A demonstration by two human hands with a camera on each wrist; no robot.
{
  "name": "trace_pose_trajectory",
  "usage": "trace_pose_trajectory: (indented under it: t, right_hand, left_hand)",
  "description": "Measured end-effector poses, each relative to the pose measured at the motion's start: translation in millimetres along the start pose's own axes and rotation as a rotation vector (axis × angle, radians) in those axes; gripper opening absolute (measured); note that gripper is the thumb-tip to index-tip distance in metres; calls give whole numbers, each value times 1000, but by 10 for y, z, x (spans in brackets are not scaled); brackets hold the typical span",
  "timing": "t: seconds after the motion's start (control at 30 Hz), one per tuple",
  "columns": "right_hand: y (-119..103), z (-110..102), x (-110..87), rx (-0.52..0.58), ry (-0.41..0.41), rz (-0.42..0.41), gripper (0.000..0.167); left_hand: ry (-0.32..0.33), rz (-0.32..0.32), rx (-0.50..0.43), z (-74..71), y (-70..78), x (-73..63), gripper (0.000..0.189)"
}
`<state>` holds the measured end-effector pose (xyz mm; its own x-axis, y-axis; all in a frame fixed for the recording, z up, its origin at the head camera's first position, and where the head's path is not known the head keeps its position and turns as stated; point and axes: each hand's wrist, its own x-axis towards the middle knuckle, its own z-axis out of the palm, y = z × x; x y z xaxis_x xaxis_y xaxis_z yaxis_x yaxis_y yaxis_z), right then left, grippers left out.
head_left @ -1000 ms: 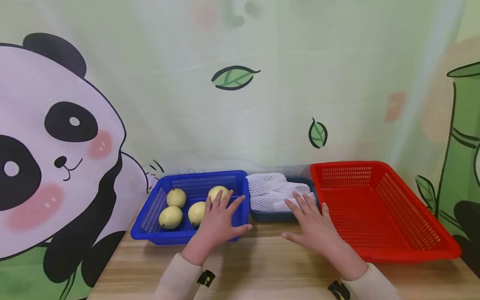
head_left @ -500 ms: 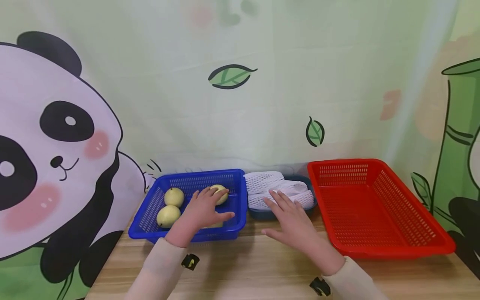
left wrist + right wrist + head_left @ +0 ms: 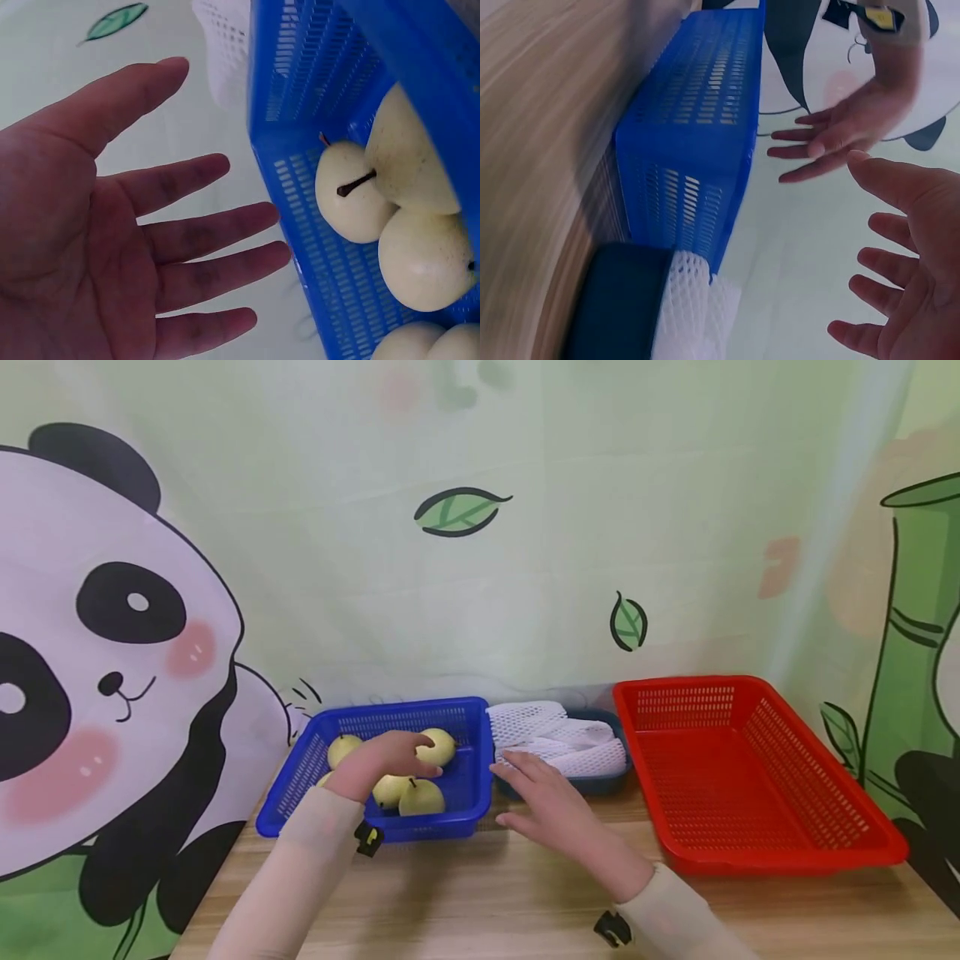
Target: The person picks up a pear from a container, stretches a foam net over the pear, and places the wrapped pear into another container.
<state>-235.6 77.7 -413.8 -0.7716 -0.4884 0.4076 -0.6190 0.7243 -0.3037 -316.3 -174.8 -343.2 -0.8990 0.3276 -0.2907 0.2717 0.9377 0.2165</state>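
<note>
Several pale yellow pears lie in a blue plastic basket. My left hand hovers over this basket, and the left wrist view shows its palm holding nothing, with the fingers spread beside the basket wall. Some pears are partly hidden under that hand and wrist in the head view. My right hand hovers in front of a small dark teal tray of white foam net sleeves. It too is empty, its fingers apart and slightly bent in the right wrist view.
A large red plastic basket stands to the right of the tray. All three containers sit on a wood-grain table. Behind them hangs a pale green cloth printed with a panda and leaves.
Both hands have moved left. The left hand has gone further over the pears, its fingers now bending downward. The right hand has drifted from the tray's right side toward the blue basket.
</note>
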Motion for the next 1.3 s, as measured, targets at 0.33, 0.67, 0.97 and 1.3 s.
trace_pose_trajectory:
  t: [0.33,0.67,0.97,1.3]
  right_hand:
    - [-53,185,82,-47,-42,-92,57]
    - [-65,406,132,-113,15,-220,41]
    - [-110,528,163,-109,11,-204,37]
    - [-112,607,212,-138,37,-185,29]
  left_hand:
    - [-118,-113,-3,-113,-49,260,60]
    - [-242,-292,-6,-137,-81,524,59]
    - [-150,-392,-41,-50,-85,681,62]
    - [-169,-446,-8,30,-131,830,84]
